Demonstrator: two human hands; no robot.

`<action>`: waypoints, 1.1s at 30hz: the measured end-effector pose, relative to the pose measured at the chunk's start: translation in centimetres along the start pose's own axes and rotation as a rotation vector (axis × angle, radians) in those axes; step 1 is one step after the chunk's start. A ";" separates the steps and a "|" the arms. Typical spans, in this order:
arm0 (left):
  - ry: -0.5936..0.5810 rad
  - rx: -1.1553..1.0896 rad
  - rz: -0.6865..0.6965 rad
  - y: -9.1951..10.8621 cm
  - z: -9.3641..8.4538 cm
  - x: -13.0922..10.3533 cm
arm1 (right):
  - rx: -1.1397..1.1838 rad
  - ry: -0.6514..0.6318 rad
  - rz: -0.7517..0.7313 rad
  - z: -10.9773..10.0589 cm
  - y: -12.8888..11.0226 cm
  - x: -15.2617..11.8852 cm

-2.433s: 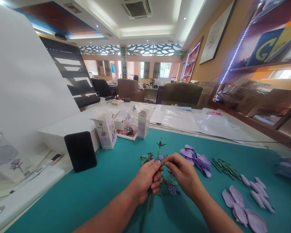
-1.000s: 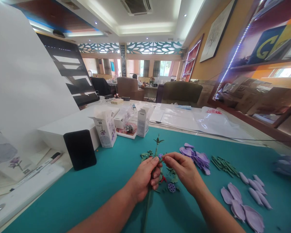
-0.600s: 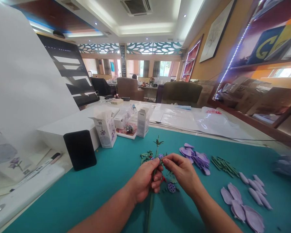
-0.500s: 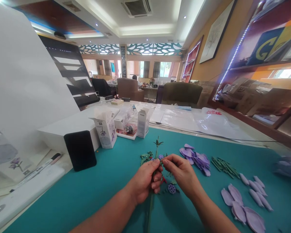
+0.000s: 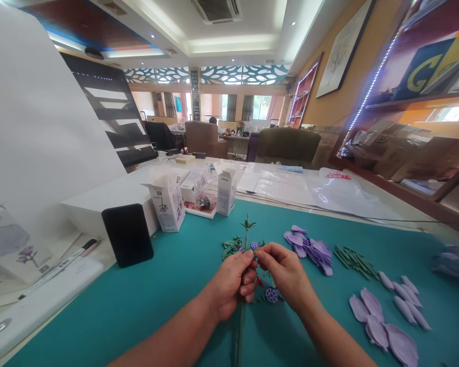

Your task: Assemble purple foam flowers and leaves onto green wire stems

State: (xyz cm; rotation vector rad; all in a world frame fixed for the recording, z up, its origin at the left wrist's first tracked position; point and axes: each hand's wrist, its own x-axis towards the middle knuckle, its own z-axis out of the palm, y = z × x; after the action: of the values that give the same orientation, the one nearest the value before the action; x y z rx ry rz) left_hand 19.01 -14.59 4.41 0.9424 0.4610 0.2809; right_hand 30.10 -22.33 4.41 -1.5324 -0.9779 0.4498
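Note:
My left hand (image 5: pixel 235 283) is closed round a green plastic flower stem (image 5: pixel 247 237), which stands nearly upright with small leaf points near its top and its lower end running down toward me. Beside it, my right hand (image 5: pixel 285 270) pinches at the stem's side; what lies between its fingertips is too small and covered to make out. Behind and below the hands lie green leaf pieces (image 5: pixel 231 245), a purple spoked ring (image 5: pixel 271 295) and a small red piece (image 5: pixel 259 281). Purple petals (image 5: pixel 309 250) are heaped just right of my right hand.
On the teal mat (image 5: pixel 156 311), green sticks (image 5: pixel 354 261), lilac pods (image 5: pixel 403 300) and large lilac petals (image 5: pixel 378 321) lie to the right. A black tablet-like panel (image 5: pixel 127 235) and printed boxes (image 5: pixel 167 204) stand at the left. A person sits far back.
The lower end of the stem has swung slightly to the right. Both hands keep nearly the same place and grip.

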 end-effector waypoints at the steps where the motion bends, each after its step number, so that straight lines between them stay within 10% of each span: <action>1: 0.002 0.000 0.000 0.0 0.0 0.0 | 0.007 -0.002 0.002 0.0 0.0 0.0; 10: 0.019 0.002 0.016 1.4 -0.4 -0.1 | 0.036 -0.063 0.025 -1.3 -0.5 0.5; 20: 0.079 -0.110 0.014 2.7 -1.7 0.4 | -0.091 0.158 0.094 -5.9 3.0 2.9; 33: 0.110 -0.171 0.043 3.8 -2.0 0.3 | -0.493 0.075 -0.043 -4.5 4.1 2.4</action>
State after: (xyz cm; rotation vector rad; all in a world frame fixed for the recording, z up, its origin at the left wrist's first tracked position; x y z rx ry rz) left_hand 18.16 -10.86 6.47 0.7729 0.5103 0.4061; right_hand 36.18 -22.97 2.17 -1.9466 -1.1125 0.1196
